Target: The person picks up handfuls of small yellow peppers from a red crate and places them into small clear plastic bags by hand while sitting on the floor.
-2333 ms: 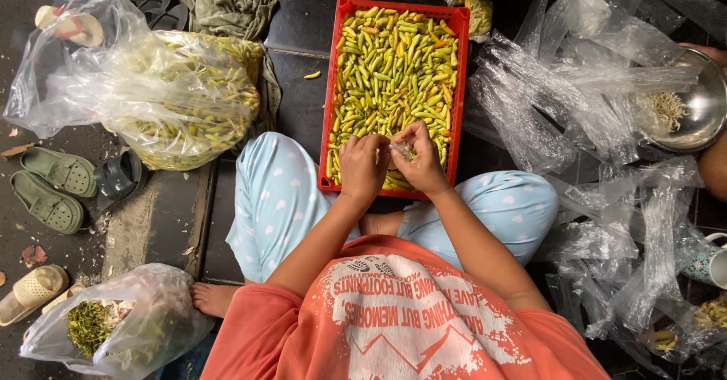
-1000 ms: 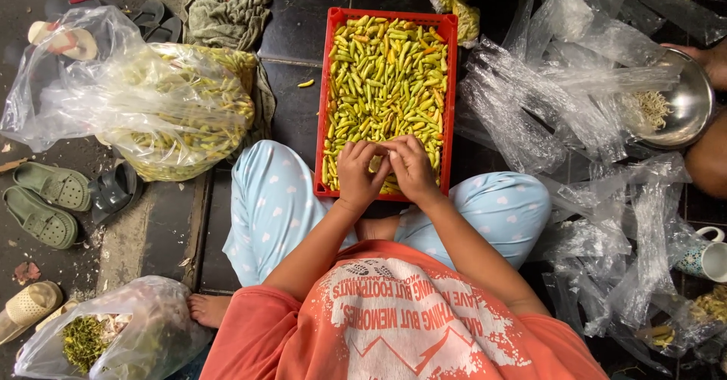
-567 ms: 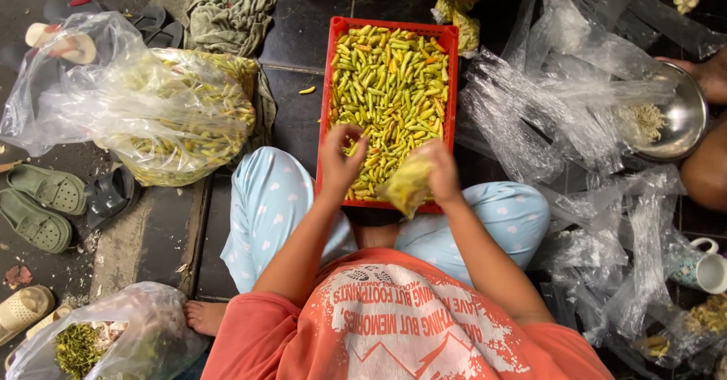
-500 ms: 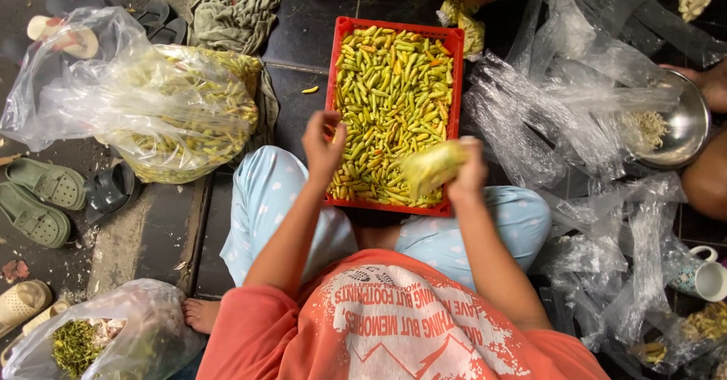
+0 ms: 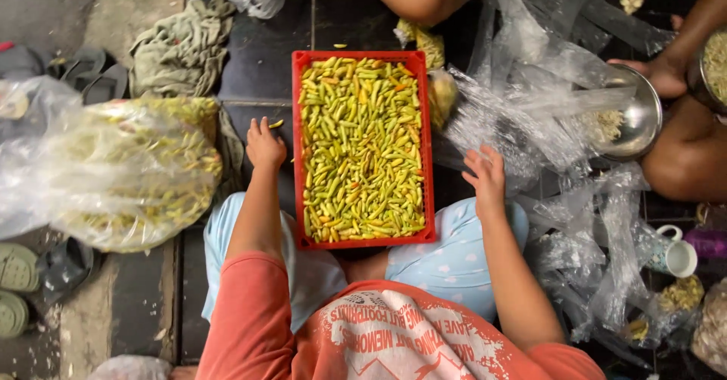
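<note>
Red chili tray (image 5: 296, 153): long axis fwd/away.

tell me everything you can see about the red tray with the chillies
The red tray is a shallow rectangular crate, plastic by the look of it, with thin upright walls. It lies flat, long side running away from the person, its near end resting on their lap over the pale blue trousers. It is filled almost level with small chillies, mostly green and yellow, a few orange. The left hand hovers just off its left wall and the right hand is off its right side; neither touches it.
</note>
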